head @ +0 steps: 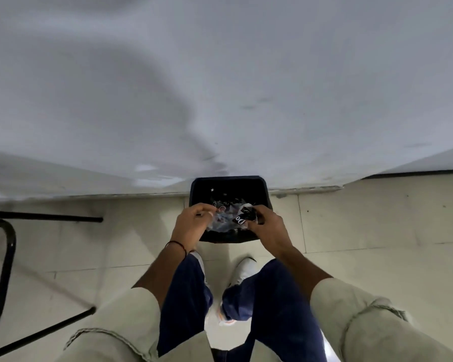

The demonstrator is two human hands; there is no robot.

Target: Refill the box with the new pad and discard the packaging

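We see crinkled, glossy clear plastic packaging (229, 216) above the dark matt plastic bin (203, 185), on smooth pale floor tiles (377, 220).

The near rim of the bin (229, 184) is hidden behind the two hands and the wrapper (229, 218) stretched between them. What lies inside the bin is too dark and blurred to tell apart. The print on the wrapper is only partly readable. The left hand (191, 224) covers one end of the wrapper, the right hand (268, 228) the other. The black frame (3, 259) at the left is cut off by the picture's edge. Both shoes (242, 270) are partly covered by the trouser legs.
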